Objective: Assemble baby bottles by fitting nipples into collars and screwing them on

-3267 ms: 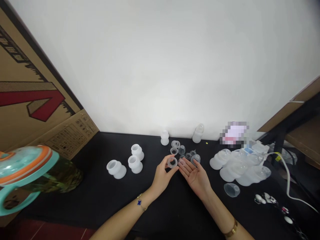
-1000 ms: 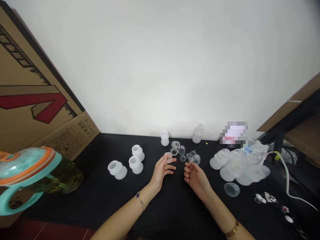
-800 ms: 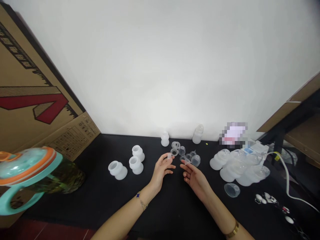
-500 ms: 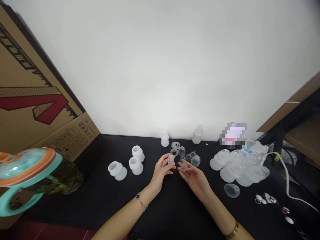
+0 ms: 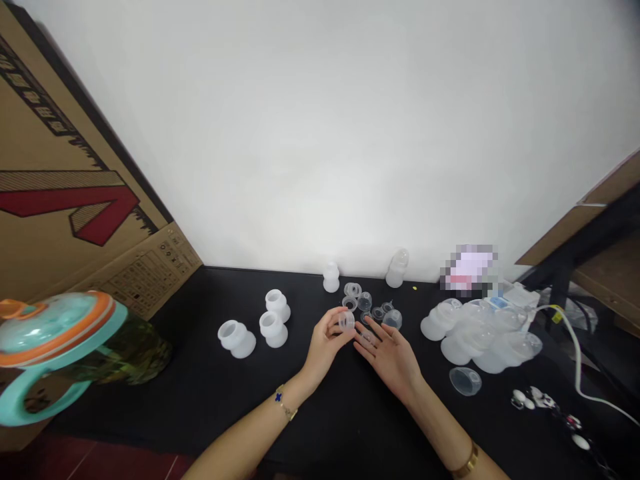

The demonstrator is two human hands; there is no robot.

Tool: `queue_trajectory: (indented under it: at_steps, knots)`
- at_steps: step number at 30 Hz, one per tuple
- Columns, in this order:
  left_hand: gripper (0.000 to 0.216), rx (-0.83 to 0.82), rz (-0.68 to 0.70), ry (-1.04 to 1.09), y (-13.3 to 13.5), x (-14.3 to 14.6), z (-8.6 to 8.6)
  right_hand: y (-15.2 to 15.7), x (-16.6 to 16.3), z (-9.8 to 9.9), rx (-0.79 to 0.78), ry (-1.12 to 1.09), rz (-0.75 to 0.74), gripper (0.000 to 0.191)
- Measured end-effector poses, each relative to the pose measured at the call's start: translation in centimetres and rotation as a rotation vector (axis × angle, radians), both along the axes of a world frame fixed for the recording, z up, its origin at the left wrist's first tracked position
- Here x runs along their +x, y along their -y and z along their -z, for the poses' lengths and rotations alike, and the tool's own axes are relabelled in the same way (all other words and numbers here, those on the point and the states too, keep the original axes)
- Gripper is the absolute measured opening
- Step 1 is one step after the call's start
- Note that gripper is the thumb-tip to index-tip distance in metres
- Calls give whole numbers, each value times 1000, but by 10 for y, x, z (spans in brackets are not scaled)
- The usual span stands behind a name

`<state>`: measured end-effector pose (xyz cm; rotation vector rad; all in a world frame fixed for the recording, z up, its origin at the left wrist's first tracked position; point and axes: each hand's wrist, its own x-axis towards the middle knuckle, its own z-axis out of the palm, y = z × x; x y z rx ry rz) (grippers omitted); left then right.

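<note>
Pinched in the fingers of my left hand (image 5: pixel 323 347) is a clear screw ring (image 5: pixel 346 321), tilted with its opening partly toward me. Close beside it, my right hand (image 5: pixel 393 357) is palm up with its fingers spread, and a clear bottle teat (image 5: pixel 369 338) rests on them. The two hands are nearly touching above the black table (image 5: pixel 320 427). Just beyond my fingertips lie loose rings (image 5: pixel 353 290), a clear dome cap (image 5: pixel 393 319) and several small teats and dome-shaped parts.
White open bottles (image 5: pixel 237 339) stand at the left, one more (image 5: pixel 331 277) by the wall. A capped bottle (image 5: pixel 397 269) is near it. Several capped bottles (image 5: pixel 475 337) crowd the right, with a loose cap (image 5: pixel 465 381), cable (image 5: pixel 576 353) and beaded strap (image 5: pixel 543 399). A large jug (image 5: pixel 75 340) is far left.
My right hand has opened out, its fingers spreading from a loose pinch so the teat lies across them. My left hand has shifted slightly right and tilted the ring.
</note>
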<state>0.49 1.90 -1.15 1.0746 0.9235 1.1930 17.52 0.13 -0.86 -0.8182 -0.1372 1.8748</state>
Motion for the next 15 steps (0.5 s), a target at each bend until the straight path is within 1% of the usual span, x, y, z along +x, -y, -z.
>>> queue_trajectory:
  at_steps: [6, 9, 12, 15]
  knots:
    - [35, 208, -77, -243, 9, 2, -8, -1, -1, -2, -9, -22, -21, 46]
    - [34, 301, -77, -362, 13, 2, -8, 0, -2, -4, 0, -33, -46, 45]
    - [35, 344, -65, -436, 13, 2, -5, 1, -3, -5, -1, -40, -66, 42]
    - [35, 355, -55, -456, 13, 3, -3, 2, -3, -3, 16, -48, -79, 40]
